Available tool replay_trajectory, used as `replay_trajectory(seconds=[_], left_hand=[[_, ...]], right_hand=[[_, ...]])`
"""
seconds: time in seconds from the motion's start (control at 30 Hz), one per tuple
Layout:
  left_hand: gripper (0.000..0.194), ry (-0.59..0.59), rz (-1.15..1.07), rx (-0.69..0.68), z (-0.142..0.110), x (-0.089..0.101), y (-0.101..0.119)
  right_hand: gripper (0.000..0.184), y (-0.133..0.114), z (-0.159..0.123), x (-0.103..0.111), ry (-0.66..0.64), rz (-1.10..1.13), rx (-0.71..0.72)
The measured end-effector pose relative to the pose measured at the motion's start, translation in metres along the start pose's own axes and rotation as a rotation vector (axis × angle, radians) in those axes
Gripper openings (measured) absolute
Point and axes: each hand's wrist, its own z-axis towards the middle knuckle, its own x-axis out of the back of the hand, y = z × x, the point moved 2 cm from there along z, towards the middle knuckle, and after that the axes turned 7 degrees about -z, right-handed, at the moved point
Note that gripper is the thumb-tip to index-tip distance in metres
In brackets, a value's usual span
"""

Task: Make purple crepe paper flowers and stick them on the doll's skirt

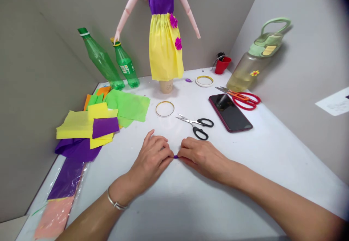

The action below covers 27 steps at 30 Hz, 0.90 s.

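Note:
Between my fingertips, low over the white table, is a small purple piece, probably crepe paper; most of it is hidden by the fingers. My left hand pinches its left end with thumb and forefinger, the other fingers loosely raised. From the other side my right hand pinches the right end, fingers curled. Just beyond the hands lie black-handled scissors, blades apart and pointing left. A roll of narrow tape rests on its side left of the scissors.
A doll in a purple top and yellow skirt stands at the back. Crepe paper sheets spread leftward, near green bottles. A phone, red scissors, water bottle, red cup and another tape roll are rightward.

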Motion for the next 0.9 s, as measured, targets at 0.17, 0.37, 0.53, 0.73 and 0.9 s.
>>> replay_trajectory(seconds=[0.17,0.37,0.53,0.73,0.9], left_hand=[[0.008,-0.023,-0.068,0.107,-0.0011,0.0005,-0.0019],[0.005,-0.067,-0.126,0.211,0.0001,0.0016,-0.0042],[0.009,-0.086,-0.137,0.226,0.0010,0.0009,-0.0048],[0.007,-0.069,-0.134,0.234,0.0014,0.0004,-0.0044],[0.007,-0.052,-0.141,0.252,0.0039,0.0014,-0.0007]], right_hand=[[0.013,0.0013,0.0002,0.0013,-0.029,0.052,-0.053],[0.013,0.0007,0.0000,0.0066,-0.070,0.134,-0.147],[0.016,-0.0010,0.0013,0.0058,-0.067,0.151,-0.177],[0.017,-0.0030,0.0023,0.0057,-0.059,0.143,-0.240],[0.017,-0.0053,0.0039,0.0062,-0.070,0.130,-0.281]])
